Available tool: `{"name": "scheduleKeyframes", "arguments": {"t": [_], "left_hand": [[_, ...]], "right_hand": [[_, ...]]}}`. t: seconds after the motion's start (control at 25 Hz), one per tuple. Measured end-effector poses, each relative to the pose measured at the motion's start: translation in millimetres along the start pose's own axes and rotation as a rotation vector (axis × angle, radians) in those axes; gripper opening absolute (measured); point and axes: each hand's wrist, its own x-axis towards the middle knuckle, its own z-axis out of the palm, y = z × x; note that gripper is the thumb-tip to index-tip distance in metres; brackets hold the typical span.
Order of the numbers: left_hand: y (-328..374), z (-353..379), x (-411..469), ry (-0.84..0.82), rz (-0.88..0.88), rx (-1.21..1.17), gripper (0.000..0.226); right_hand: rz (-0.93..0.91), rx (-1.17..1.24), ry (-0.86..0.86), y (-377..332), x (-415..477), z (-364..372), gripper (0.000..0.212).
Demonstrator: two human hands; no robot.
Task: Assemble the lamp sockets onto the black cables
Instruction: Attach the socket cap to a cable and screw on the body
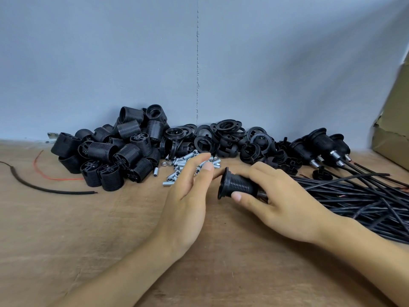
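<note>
my right grip (pixel 263 191) clamps the socket (pixel 238 185) sideways, steadying it; my left grip (pixel 190 185) is apart, empty, beside its rim.

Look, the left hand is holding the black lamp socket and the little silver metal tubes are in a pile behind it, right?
Not quite. In the head view, the right hand holds the black lamp socket. The left hand is open beside it, holding nothing. The little silver metal tubes do lie in a pile behind.
</note>
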Motion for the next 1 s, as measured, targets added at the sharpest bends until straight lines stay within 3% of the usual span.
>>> {"name": "scheduleKeyframes", "arguments": {"t": [0.2,0.32,0.44,0.56,0.68,0.84,1.0], "left_hand": [[3.4,2.2,-5.3,-0.005,0.063,0.046,0.036],[1.4,2.6,-1.5,0.003,0.009,0.115,0.033],[-3.0,2.5,5.5,-0.010,-0.073,0.031,0.041],[1.9,4.1,5.3,-0.027,0.000,-0.012,0.043],[2.9,6.6,-1.6,-0.065,0.049,0.011,0.048],[-1.8,6.5,-0.8,-0.033,-0.034,0.096,0.033],[-2.4,6.2,2.0,-0.039,-0.078,-0.009,0.026]], "right_hand": [[0.126,-0.062,0.145,3.9,1.1,-3.9,0.045],[0.163,-0.048,0.212,3.1,1.5,-4.1,0.049],[0.045,-0.055,0.105,-3.2,-0.3,-3.1,0.048],[-0.002,-0.116,-0.003,-3.6,-1.6,-0.1,0.051],[0.105,-0.107,0.095,3.4,-1.1,-1.6,0.049],[0.210,-0.031,0.269,11.3,3.9,-8.4,0.054],[0.085,0.002,0.148,4.4,1.4,-5.7,0.049]]}}
